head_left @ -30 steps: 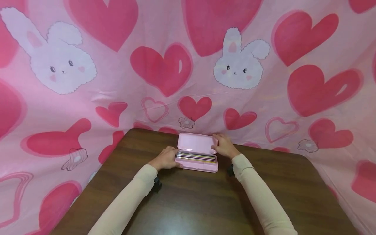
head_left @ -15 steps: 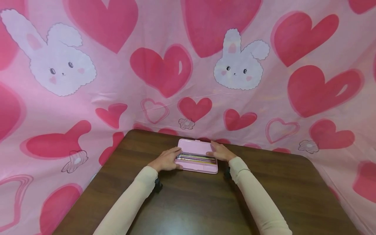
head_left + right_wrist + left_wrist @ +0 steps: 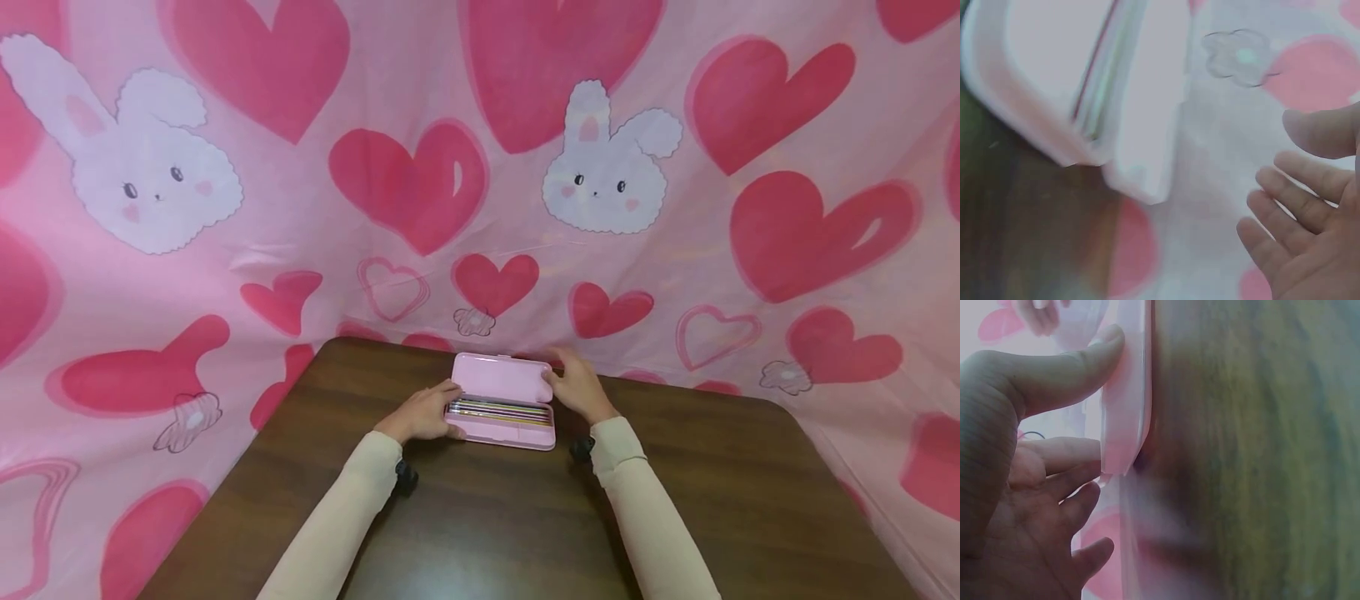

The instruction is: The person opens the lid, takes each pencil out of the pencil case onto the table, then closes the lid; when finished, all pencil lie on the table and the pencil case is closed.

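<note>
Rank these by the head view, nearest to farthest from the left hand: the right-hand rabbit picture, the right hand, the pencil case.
From the left hand:
1. Pencil case: touching it, on its right.
2. Right hand: past the case's far end.
3. Right-hand rabbit picture: up behind, right of centre.

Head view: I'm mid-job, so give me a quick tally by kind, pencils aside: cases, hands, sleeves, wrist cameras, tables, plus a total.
Pencil case: 1
Left hand and right hand: 2
Left sleeve and right sleeve: 2
Left wrist camera and right wrist camera: 2
Table: 1
Total: 8
</note>
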Tool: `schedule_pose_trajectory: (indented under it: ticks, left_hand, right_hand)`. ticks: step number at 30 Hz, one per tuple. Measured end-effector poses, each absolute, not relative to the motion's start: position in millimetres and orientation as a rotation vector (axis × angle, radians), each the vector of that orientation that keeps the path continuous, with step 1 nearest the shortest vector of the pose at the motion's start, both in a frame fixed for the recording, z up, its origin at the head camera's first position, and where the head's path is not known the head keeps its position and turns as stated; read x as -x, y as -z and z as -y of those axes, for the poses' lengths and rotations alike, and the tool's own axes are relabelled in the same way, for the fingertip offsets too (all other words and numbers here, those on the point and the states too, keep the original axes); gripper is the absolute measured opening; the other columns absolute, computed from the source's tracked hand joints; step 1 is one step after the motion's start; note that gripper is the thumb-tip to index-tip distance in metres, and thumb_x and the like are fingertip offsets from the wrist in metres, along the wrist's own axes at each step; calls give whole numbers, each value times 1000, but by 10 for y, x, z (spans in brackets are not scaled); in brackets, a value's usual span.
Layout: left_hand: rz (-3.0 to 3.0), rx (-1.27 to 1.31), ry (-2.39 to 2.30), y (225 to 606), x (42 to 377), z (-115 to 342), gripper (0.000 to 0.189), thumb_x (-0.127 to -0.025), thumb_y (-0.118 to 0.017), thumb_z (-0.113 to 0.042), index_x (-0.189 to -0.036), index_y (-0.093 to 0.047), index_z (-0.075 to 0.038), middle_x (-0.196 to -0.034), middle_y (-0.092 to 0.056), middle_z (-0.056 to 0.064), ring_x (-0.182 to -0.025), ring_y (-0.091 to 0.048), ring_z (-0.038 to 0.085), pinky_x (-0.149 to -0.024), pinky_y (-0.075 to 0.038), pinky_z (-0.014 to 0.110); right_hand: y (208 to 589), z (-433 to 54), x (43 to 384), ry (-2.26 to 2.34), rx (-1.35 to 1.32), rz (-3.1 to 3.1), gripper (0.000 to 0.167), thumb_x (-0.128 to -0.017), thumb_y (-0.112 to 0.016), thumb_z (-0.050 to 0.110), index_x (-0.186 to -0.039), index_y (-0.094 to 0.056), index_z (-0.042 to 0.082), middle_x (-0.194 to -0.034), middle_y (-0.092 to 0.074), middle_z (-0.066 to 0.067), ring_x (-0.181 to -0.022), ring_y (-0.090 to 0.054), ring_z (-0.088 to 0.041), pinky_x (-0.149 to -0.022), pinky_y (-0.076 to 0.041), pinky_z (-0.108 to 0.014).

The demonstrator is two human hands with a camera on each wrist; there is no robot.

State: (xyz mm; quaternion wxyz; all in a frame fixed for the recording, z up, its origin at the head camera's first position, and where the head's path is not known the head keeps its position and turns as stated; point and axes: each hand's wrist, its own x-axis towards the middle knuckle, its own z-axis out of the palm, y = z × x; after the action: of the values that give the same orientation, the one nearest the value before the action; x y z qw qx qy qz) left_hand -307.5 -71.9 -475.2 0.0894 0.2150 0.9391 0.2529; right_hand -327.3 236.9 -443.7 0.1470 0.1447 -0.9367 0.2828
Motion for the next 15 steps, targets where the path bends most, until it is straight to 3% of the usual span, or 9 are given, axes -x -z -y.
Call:
schedule_pose_trajectory:
  ticks: [8, 15]
  left_hand:
    - [-2789, -686, -795, 4807, 3087, 726, 86, -78, -85, -42, -149, -51, -9, -160, -43, 9, -148, -40, 38, -125, -26, 56]
    - [-2766, -664, -823, 4810, 3124, 747, 87, -78, -85, -40, -150, -49, -10, -161, -41, 8, -150, -36, 41, -123, -30, 55]
  right_hand:
    - [4350, -2222, 3076, -734, -468, 2687, 45, -87, -76, 16, -130, -65, 9, -118, -71, -15, -108, -65, -32, -101, -53, -51]
    - [4418, -2137, 3052, -692, -553, 2769, 35, -86, -78, 12, -119, -72, 6, -115, -74, -12, -106, -69, -29, -100, -56, -48]
